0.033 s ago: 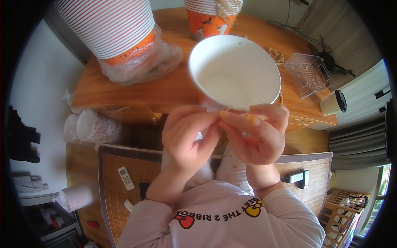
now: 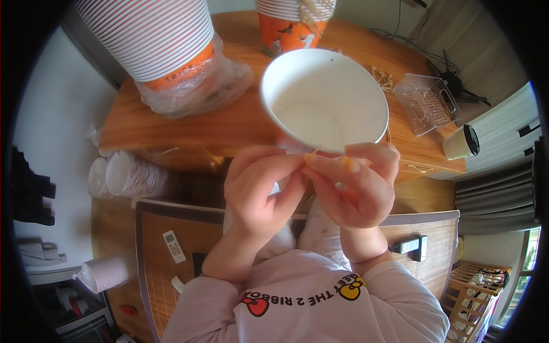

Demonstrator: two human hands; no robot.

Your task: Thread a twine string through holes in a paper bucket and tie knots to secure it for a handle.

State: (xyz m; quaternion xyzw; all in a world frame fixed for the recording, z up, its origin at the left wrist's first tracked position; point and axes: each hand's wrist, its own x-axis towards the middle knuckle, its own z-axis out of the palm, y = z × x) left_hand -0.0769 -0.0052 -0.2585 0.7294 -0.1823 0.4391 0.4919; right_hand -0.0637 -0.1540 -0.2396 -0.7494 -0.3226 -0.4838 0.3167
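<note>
My left hand [image 2: 260, 186] and my right hand [image 2: 357, 186] meet fingertip to fingertip at the near rim of a large white-lined paper bucket [image 2: 326, 91]. Both are closed in a pinch. A thin straw-coloured cord [image 2: 317, 150] pokes up a little between the fingertips; the rest of it is hidden by my fingers. Orange-yellow patches show on the tips of my right fingers. The bucket leans toward me near the table's front edge, its mouth facing me, and nothing shows inside it. A small dark hole sits near its far rim.
A tall stack of orange paper buckets [image 2: 154, 40] in clear plastic stands left on the wooden table [image 2: 217, 128]. Another bucket stack [image 2: 291, 31] is behind. Loose cords [image 2: 382, 79], a clear plastic basket [image 2: 428, 103] and a lidded cup [image 2: 462, 142] lie right.
</note>
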